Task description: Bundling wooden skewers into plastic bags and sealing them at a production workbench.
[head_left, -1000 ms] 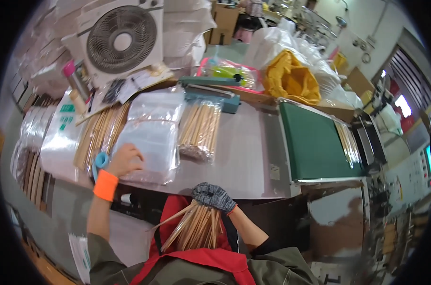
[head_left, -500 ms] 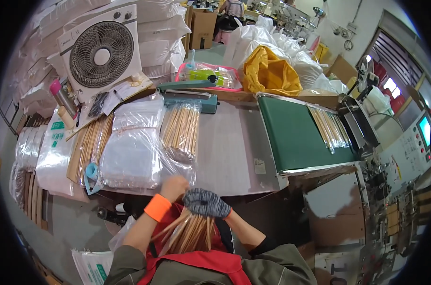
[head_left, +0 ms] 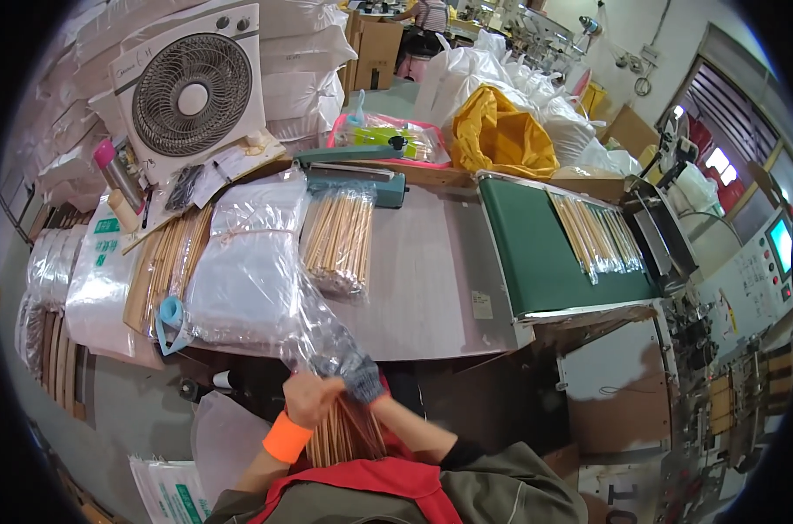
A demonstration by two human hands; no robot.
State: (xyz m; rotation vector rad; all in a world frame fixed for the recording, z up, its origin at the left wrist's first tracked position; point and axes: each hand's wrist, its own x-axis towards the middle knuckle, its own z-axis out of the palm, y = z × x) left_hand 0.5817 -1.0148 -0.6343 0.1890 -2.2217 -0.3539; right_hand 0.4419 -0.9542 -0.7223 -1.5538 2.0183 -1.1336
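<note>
My left hand (head_left: pixel 307 397), with an orange wristband, grips the lower end of a clear plastic bag (head_left: pixel 313 336) that trails off the stack of clear bags (head_left: pixel 244 262) at the table's near edge. My right hand (head_left: pixel 359 375), in a grey knit glove, is closed around the top of a bundle of thin wooden sticks (head_left: pixel 344 434) standing in my lap against a red apron. The bag's mouth lies over the glove and the stick tips. How far the sticks reach into the bag is hidden.
A filled bag of sticks (head_left: pixel 339 236) lies mid-table beside a teal heat sealer (head_left: pixel 353 170). More loose sticks (head_left: pixel 171 258) lie left of the bag stack. A green conveyor belt (head_left: pixel 536 262) carries packed sticks (head_left: pixel 593 231). A box fan (head_left: pixel 191 83) and a yellow sack (head_left: pixel 501 135) stand behind.
My left hand left the bag stack, pulled one clear bag toward me and met my right hand at the stick bundle. The bundle stayed in my lap.
</note>
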